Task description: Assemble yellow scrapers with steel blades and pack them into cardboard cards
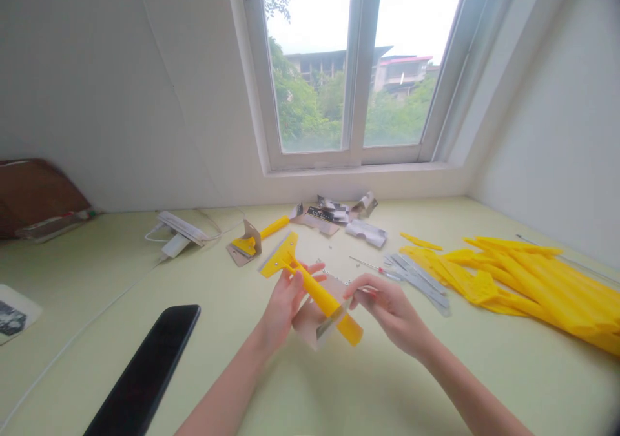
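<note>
A yellow scraper [317, 290] with a wide blade head lies tilted across my left hand [285, 303], whose fingers and thumb close round its handle near the head. A bent cardboard sleeve [306, 325] goes around the lower handle, its printed flap standing up over the yellow plastic. At that flap's edge, my right hand [385, 303] pinches the card between thumb and fingers. Behind the hands, another yellow scraper [275, 227] lies with a cardboard piece [250, 239] folded about its head. Small screws [330, 247] are scattered on the table just beyond my fingers.
To the right lie a red-handled screwdriver [375, 267], flat metal blades [421, 281] and a heap of yellow scraper parts [523, 281]. Cardboard pieces [367, 232] rest below the window. On the left are a black phone [145, 365] and a white power strip [181, 228] with cables.
</note>
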`<move>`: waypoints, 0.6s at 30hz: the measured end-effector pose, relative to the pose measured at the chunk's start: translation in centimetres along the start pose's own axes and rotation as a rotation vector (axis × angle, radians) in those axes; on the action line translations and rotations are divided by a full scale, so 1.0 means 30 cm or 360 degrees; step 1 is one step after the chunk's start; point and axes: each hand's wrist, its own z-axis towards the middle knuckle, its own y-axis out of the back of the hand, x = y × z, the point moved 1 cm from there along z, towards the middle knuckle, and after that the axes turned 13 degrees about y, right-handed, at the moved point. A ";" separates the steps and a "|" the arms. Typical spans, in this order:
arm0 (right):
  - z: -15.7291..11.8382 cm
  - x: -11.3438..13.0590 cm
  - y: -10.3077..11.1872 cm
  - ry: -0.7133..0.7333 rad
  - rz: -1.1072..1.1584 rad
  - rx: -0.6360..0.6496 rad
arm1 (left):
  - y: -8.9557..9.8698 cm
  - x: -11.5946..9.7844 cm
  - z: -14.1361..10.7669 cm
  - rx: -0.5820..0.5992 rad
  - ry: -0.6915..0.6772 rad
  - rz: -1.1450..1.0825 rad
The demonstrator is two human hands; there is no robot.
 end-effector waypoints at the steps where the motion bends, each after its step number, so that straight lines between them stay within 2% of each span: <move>1: 0.000 -0.005 0.000 0.0006 0.0008 -0.0048 | -0.005 0.005 -0.005 0.0009 0.0037 0.0088; 6: 0.003 -0.015 0.007 0.0078 0.0051 -0.0217 | -0.031 0.041 -0.019 0.0044 0.0208 0.0525; 11: 0.003 0.000 0.005 0.0154 0.0076 -0.0249 | -0.028 0.052 -0.017 0.0017 0.0025 0.0647; 18: -0.004 0.017 -0.005 0.0195 -0.0015 -0.0177 | -0.058 0.034 -0.039 0.0045 0.0165 0.0626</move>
